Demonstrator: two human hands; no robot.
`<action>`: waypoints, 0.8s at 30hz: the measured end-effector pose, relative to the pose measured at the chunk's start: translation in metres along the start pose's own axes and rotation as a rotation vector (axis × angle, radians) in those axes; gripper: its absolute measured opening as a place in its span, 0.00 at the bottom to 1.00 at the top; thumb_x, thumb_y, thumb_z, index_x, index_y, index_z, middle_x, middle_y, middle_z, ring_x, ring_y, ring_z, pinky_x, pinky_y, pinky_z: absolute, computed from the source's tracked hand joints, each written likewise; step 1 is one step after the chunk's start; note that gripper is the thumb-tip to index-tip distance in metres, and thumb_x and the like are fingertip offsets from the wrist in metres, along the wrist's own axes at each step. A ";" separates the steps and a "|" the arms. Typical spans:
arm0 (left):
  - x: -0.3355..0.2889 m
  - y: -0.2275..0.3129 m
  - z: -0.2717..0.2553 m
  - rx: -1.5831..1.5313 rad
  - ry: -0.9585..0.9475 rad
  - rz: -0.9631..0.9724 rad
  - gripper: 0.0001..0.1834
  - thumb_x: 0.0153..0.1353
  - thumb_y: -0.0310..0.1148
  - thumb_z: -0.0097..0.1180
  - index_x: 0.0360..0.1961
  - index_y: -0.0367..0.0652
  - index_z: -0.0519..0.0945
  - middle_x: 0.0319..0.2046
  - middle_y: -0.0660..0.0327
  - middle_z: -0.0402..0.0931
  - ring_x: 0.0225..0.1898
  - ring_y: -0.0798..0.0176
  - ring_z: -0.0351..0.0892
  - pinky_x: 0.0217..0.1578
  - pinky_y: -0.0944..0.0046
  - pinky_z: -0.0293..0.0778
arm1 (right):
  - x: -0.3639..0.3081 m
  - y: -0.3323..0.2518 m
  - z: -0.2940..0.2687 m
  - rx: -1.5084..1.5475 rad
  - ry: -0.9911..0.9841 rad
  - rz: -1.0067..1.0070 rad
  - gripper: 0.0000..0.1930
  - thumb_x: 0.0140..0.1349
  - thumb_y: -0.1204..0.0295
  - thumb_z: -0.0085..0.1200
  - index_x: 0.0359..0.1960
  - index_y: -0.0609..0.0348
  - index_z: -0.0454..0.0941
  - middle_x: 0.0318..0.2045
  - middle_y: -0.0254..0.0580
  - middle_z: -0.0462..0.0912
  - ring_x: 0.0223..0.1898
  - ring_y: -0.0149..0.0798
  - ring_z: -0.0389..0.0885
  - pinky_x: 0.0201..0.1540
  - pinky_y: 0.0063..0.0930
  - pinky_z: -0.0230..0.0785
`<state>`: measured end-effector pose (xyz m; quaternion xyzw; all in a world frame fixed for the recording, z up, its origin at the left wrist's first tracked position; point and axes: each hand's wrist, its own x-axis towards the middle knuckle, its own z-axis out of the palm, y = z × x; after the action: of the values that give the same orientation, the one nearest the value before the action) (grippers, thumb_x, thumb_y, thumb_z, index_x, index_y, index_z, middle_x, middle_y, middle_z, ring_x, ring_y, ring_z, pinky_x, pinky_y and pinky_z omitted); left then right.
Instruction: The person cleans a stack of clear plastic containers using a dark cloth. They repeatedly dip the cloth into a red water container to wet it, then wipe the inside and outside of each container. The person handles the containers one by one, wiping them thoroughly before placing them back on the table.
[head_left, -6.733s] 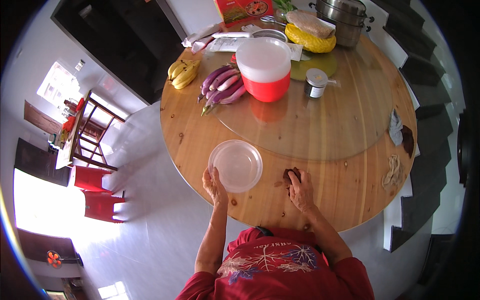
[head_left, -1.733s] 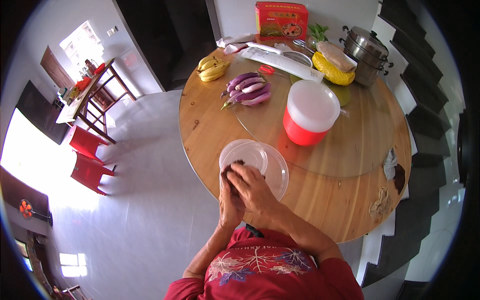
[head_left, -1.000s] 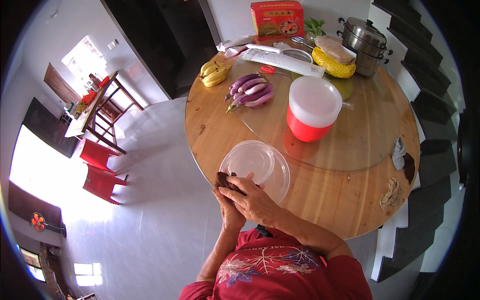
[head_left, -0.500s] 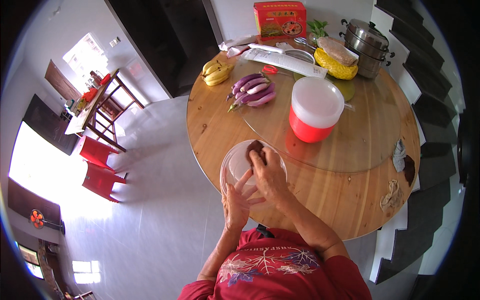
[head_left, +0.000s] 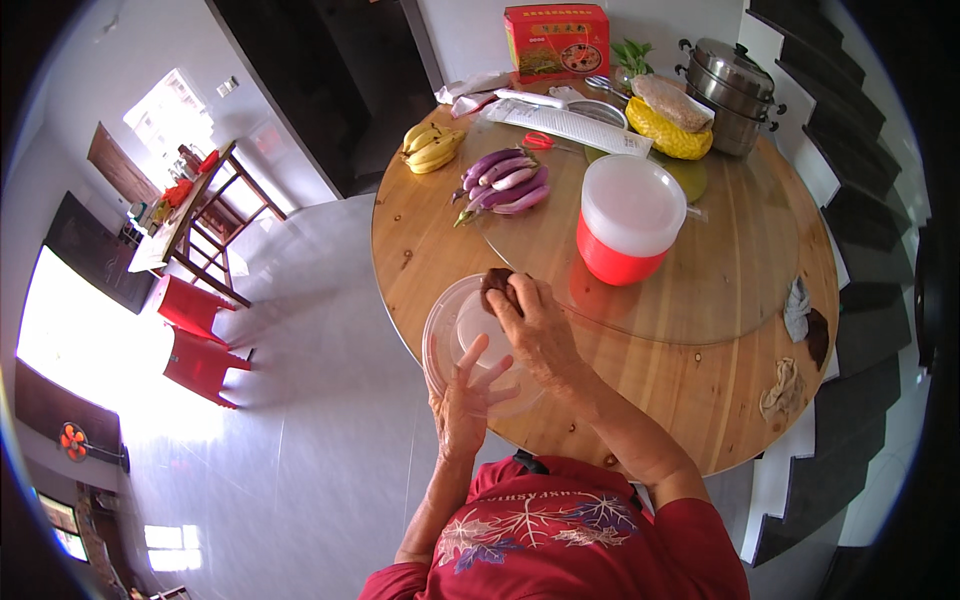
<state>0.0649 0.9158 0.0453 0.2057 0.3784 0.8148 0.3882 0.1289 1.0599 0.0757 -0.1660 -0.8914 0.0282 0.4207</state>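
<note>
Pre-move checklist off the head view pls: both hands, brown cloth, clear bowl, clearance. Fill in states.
1. Brown cloth in the right hand's grip: ok, bunched in the fingers at the bowl's far rim.
2. Left hand secure on the clear plastic bowl: cannot tell; fingers are spread at the bowl, but inside or behind its clear wall is unclear.
3. Bowl flat on the wooden table: cannot tell; it is by the table's edge, contact hidden.
4. Bowl apart from the red-and-white container stack: ok.
5. Eggplants apart from both hands: ok.
</note>
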 end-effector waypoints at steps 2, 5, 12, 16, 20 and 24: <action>0.002 -0.004 -0.003 0.021 -0.018 0.017 0.40 0.70 0.45 0.47 0.73 0.63 0.35 0.64 0.39 0.60 0.53 0.35 0.76 0.37 0.46 0.85 | -0.014 0.006 0.001 -0.075 -0.037 0.054 0.15 0.51 0.77 0.56 0.43 0.63 0.76 0.40 0.48 0.71 0.43 0.49 0.74 0.41 0.33 0.76; 0.003 -0.009 -0.003 0.031 -0.009 0.018 0.40 0.70 0.48 0.46 0.73 0.65 0.35 0.64 0.38 0.59 0.54 0.35 0.75 0.38 0.46 0.85 | -0.040 0.002 -0.004 -0.198 -0.151 0.146 0.15 0.49 0.75 0.58 0.41 0.61 0.76 0.37 0.48 0.71 0.39 0.49 0.76 0.33 0.32 0.79; 0.004 -0.014 -0.009 0.026 0.061 0.011 0.40 0.70 0.52 0.45 0.73 0.67 0.35 0.65 0.39 0.58 0.55 0.34 0.74 0.39 0.45 0.84 | -0.075 -0.035 -0.032 0.114 -0.432 0.204 0.17 0.51 0.71 0.59 0.45 0.56 0.77 0.35 0.44 0.73 0.38 0.47 0.79 0.36 0.42 0.74; 0.005 -0.008 -0.009 0.024 0.012 0.013 0.40 0.70 0.51 0.45 0.73 0.69 0.34 0.65 0.39 0.58 0.55 0.32 0.73 0.39 0.43 0.83 | -0.058 -0.021 -0.024 0.011 -0.193 0.115 0.18 0.52 0.72 0.56 0.47 0.55 0.76 0.36 0.43 0.72 0.38 0.46 0.77 0.36 0.37 0.74; 0.000 -0.011 -0.004 -0.009 -0.044 -0.072 0.40 0.70 0.51 0.45 0.73 0.69 0.34 0.65 0.38 0.58 0.55 0.32 0.73 0.39 0.42 0.83 | -0.029 0.004 -0.004 -0.063 0.015 0.187 0.18 0.50 0.74 0.56 0.46 0.55 0.76 0.39 0.42 0.72 0.40 0.47 0.75 0.40 0.38 0.73; 0.001 -0.011 -0.002 -0.056 -0.055 -0.093 0.39 0.70 0.51 0.44 0.73 0.66 0.35 0.67 0.41 0.56 0.62 0.38 0.66 0.51 0.40 0.76 | -0.021 -0.014 0.006 0.222 0.024 0.143 0.22 0.49 0.79 0.57 0.49 0.55 0.77 0.47 0.43 0.74 0.45 0.49 0.74 0.48 0.39 0.71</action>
<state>0.0685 0.9206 0.0353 0.1992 0.3539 0.8001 0.4415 0.1329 1.0407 0.0585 -0.1819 -0.8636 0.1550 0.4439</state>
